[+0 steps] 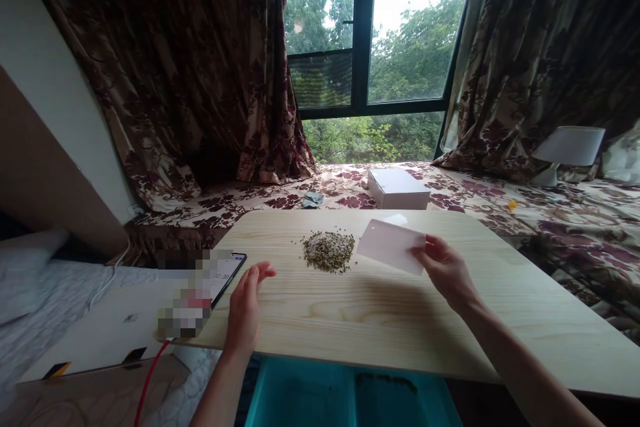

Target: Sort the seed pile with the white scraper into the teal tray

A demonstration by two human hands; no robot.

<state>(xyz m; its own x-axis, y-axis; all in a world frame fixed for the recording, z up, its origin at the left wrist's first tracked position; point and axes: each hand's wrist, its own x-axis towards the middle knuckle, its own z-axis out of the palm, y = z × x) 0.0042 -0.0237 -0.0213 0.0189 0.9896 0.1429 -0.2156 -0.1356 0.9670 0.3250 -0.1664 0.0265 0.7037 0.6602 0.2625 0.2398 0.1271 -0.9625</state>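
A small heap of green beans (329, 251), with paler grains mixed in, lies loose on the pale wooden table (320, 327). A few strays are scattered around its edge. Just right of the heap, my right hand (445, 270) pinches the near right corner of a thin white plastic sheet (391, 245), which has a small hole near its far left corner. The sheet is tilted above the table. My left hand (246, 310) is at the table's left side, its fingers loosely bent and nothing seen in them. It is apart from the heap.
A phone (227, 277), partly blurred, lies at the table's left edge with a red cable (150, 373). Below the near edge sits a teal two-part bin (300, 390). Behind the table are a white box (400, 188), a grey crumpled item (313, 199) and a lamp (570, 145).
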